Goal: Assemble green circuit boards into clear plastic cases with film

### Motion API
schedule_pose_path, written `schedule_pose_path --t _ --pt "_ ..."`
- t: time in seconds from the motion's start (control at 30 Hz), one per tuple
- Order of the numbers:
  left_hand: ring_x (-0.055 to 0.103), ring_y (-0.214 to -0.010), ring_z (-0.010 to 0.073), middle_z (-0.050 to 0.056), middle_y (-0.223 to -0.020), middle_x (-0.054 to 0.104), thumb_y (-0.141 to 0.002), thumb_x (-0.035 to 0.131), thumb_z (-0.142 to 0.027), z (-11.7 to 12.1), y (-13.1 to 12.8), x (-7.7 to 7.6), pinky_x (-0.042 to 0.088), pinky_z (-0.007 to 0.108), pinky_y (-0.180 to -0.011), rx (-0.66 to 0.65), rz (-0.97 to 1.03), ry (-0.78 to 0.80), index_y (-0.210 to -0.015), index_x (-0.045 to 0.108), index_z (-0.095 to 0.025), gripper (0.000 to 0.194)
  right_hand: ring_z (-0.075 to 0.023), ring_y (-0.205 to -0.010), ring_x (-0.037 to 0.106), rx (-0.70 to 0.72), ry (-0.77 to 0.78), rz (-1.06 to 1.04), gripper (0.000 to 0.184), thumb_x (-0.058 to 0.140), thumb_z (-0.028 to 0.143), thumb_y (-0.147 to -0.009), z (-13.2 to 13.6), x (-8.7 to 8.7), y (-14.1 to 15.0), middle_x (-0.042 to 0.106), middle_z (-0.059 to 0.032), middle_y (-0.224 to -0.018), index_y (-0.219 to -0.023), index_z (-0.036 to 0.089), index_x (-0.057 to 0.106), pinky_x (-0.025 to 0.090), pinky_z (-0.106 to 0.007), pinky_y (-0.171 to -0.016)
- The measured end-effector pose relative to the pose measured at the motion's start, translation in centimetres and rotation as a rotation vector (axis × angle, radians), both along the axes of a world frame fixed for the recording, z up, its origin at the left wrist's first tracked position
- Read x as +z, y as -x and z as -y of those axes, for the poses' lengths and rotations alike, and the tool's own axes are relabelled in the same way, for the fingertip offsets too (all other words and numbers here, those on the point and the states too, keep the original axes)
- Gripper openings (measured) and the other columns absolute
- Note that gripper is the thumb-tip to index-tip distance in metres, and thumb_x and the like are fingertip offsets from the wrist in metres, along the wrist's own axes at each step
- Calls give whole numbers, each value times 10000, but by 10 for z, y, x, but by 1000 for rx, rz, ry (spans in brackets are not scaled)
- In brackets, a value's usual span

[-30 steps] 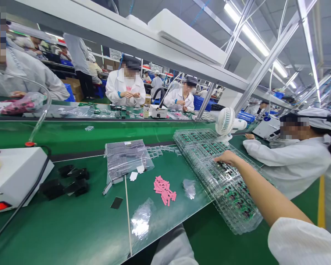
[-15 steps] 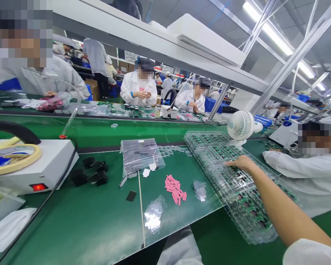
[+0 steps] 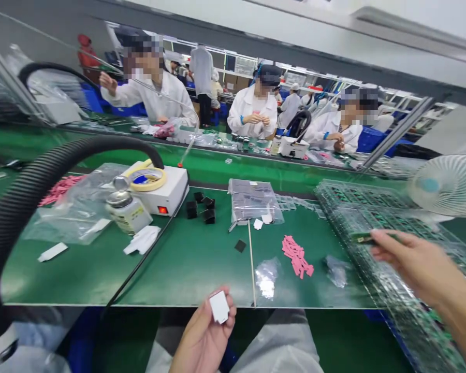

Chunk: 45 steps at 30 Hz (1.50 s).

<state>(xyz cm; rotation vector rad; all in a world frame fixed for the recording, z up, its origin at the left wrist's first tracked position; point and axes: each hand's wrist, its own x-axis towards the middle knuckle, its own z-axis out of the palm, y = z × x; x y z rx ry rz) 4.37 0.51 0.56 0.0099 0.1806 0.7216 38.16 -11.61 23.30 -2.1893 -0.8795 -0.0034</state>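
Above the stacked clear trays: right hand, fingers pressed together, pinching a small green circuit board. Left of the trays, beyond the green worktop edge: left hand, half-cupped, palm up, holding a white card. Pink strips lie just left of the trays.

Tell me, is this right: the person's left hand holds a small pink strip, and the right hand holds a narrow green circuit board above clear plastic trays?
No: the head view shows the left hand holding a small white rectangular piece, not a pink strip. The right hand does hold the narrow green circuit board above the clear plastic trays.
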Motion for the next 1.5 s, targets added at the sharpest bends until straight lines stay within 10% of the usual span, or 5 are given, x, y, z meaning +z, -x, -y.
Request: schedule_pose_path --t 0.17,0.33,0.53,0.73,1.5 --pt "637 -891 169 95 -943 696 -834 593 -217 -1 1 -1 503 260 -828 41 -15 -79 -1056 674 -135 251 -43 -579 519 285 -80 -910 383 688 507 -721 -53 -100 154 621 -13 -708 -894 167 652 459 -150 -527" --pt "610 -918 169 84 -962 696 -819 617 -276 -3 2 -9 467 282 -871 136 19 -132 -1071 665 -143 289 -66 -670 620 351 -217 -1284 313 789 330 -658 -68 -138 231 655 -15 -763 -846 150 614 551 -171 -654" --pt "590 -904 158 80 -963 681 -829 604 -287 -4 2 -12 456 263 -824 154 18 -151 -1094 642 -151 300 -22 -462 451 376 -136 -1273 400 811 427 -591 -68 -160 252 530 37 -522 -656 144 536 377 -121 -441" --pt "563 -658 109 66 -952 663 -862 545 -298 -4 2 -7 475 262 -657 150 10 -181 -1101 623 -183 276 -23 -460 445 388 -170 -1207 445 784 505 -590 -72 -171 263 544 28 -553 -623 139 533 369 -149 -458" --pt "631 -872 139 49 -944 701 -766 679 -312 -4 1 -8 516 224 -734 144 21 -59 -1024 665 -204 280 -54 -398 505 319 -136 -988 514 757 576 -577 -73 -181 265 624 0 -541 -672 151 486 398 -165 -401"
